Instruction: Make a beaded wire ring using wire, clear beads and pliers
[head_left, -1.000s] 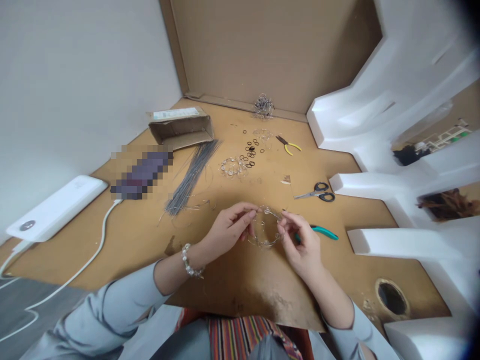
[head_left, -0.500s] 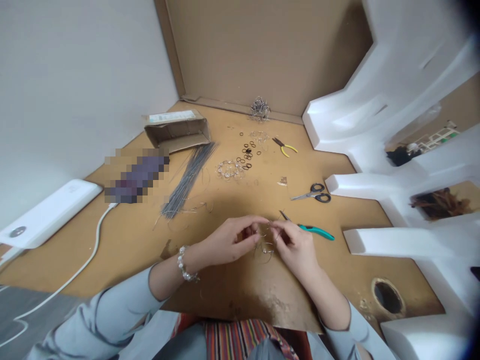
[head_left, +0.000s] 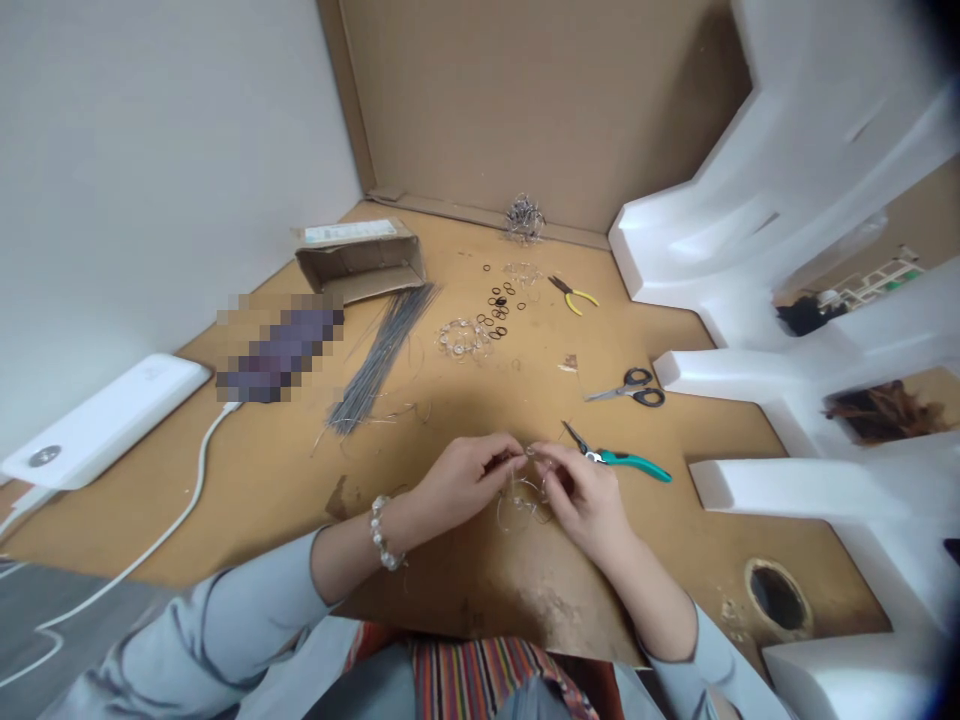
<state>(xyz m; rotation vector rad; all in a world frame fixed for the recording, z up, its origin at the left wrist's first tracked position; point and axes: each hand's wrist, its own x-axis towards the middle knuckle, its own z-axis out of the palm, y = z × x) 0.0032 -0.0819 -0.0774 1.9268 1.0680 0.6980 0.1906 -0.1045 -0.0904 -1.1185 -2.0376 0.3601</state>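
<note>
A small piece of curled thin wire with loops (head_left: 523,503) hangs below my fingers, near the front of the table. My left hand (head_left: 478,477) pinches one part of it between thumb and fingertips. Close beside it, my right hand (head_left: 585,490) is closed on the wire's other side, its fingertips nearly meeting the left ones. Teal-handled pliers (head_left: 634,463) lie just beyond my right hand. Black-handled scissors (head_left: 637,387) rest farther back, and yellow-handled pliers (head_left: 577,295) beyond those. Exact contact points on the wire are too fine to make out.
A bundle of grey straight wires (head_left: 382,360) lies left of centre before an open cardboard box (head_left: 360,265). Black rings (head_left: 499,313) and coiled wire pieces (head_left: 463,340) lie mid-table. A white power bank (head_left: 112,415) stands left; white foam (head_left: 757,485) borders the right.
My left fingertips have drawn together into a pinch, and my right fingers have shifted slightly left on the wire. The view has moved a little.
</note>
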